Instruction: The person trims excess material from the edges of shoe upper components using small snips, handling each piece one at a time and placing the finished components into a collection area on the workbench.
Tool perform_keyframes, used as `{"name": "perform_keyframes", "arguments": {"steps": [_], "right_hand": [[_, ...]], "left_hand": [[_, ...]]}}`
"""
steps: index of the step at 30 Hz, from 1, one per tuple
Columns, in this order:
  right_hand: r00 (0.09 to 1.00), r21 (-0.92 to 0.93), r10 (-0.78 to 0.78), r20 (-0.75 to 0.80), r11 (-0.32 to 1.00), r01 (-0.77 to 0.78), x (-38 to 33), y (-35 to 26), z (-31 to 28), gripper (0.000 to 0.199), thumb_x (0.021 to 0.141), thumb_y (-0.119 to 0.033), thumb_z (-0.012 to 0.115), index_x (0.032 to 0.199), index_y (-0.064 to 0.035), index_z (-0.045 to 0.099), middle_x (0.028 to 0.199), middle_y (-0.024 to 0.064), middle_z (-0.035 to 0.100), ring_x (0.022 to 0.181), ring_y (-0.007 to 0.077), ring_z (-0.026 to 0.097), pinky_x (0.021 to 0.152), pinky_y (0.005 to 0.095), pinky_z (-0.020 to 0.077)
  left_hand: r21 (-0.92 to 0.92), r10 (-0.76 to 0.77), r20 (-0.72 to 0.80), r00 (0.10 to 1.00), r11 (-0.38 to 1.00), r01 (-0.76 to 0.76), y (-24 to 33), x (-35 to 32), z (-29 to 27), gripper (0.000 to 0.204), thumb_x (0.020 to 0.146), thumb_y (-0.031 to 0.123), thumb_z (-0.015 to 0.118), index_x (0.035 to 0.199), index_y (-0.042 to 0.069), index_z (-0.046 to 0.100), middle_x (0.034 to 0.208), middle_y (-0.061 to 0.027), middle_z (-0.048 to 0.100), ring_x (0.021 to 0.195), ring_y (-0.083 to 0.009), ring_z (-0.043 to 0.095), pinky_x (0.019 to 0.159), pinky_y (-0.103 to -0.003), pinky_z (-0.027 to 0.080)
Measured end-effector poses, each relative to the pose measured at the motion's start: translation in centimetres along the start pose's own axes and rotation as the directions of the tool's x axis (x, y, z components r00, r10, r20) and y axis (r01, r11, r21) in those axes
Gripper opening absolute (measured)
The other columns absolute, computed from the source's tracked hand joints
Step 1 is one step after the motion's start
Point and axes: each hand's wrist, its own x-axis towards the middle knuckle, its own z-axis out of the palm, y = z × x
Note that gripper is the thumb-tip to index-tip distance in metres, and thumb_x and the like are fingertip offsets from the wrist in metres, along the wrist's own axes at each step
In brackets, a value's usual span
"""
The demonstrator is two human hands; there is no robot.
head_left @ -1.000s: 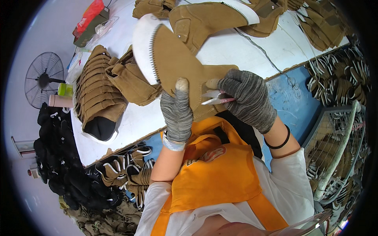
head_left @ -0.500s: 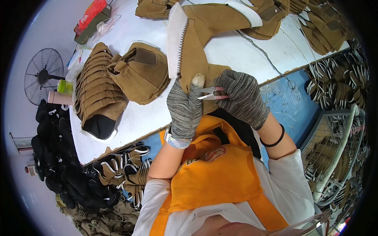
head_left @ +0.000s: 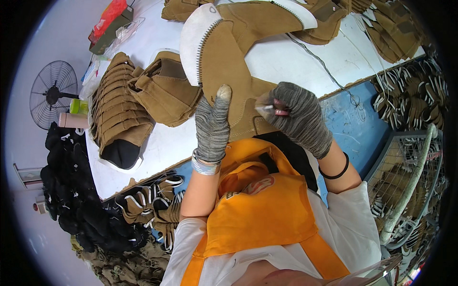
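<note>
Holding the tan suede boot upper with white fleece lining (head_left: pixel 224 62) above the white counter (head_left: pixel 305 57), your gloved left hand (head_left: pixel 212 126) pinched its lower edge. Your gloved right hand (head_left: pixel 298 117) closed its grip around a small pink-handled tool (head_left: pixel 272 110) beside the suede.

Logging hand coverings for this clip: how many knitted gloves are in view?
2: a grey knitted glove on the left hand gripping the tan suede boot upper, another on the right hand holding a small tool.
</note>
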Motion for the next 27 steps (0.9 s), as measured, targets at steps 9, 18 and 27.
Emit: {"name": "perform_keyframes", "arguments": {"steps": [9,18,27], "right_hand": [[0.997,-0.096,-0.059,0.049,0.993,0.063,0.2,-1.2,1.1,0.021,0.074,-0.014,0.073,0.092,-0.0045,0.064,0.079,0.0104,0.063,0.071,0.0282,0.063,0.065,0.0358,0.0528],[0.894,0.346,0.375,-0.244,0.895,-0.281,0.8,1.4,-3.7,0.031,0.088,-0.033,0.068,0.101,-0.0043,0.067,0.086,0.0043,0.065,0.078,0.0139,0.059,0.073,0.0282,0.0502],[0.761,0.652,0.605,0.232,0.484,-0.584,-2.5,3.4,-1.5,0.049,0.096,-0.043,0.051,0.116,0.0017,0.059,0.094,0.0087,0.064,0.084,0.0113,0.059,0.078,0.0241,0.0504]], "left_hand": [[-0.011,0.064,-0.002,0.998,0.998,-0.064,-0.3,0.2,0.7,0.054,0.092,0.034,0.063,0.128,-0.003,0.048,0.117,-0.0131,0.058,0.104,-0.0185,0.057,0.092,-0.032,0.046],[-0.135,-0.016,-0.023,1.000,0.991,0.013,0.3,0.1,-1.1,0.051,0.093,0.034,0.059,0.127,-0.003,0.049,0.114,-0.0129,0.061,0.099,-0.0199,0.062,0.086,-0.032,0.051],[-0.150,0.182,-0.180,0.967,0.966,-0.210,-2.9,0.1,-4.1,0.062,0.089,0.048,0.061,0.125,-0.001,0.050,0.109,-0.0135,0.061,0.093,-0.0235,0.063,0.085,-0.034,0.052]]}}
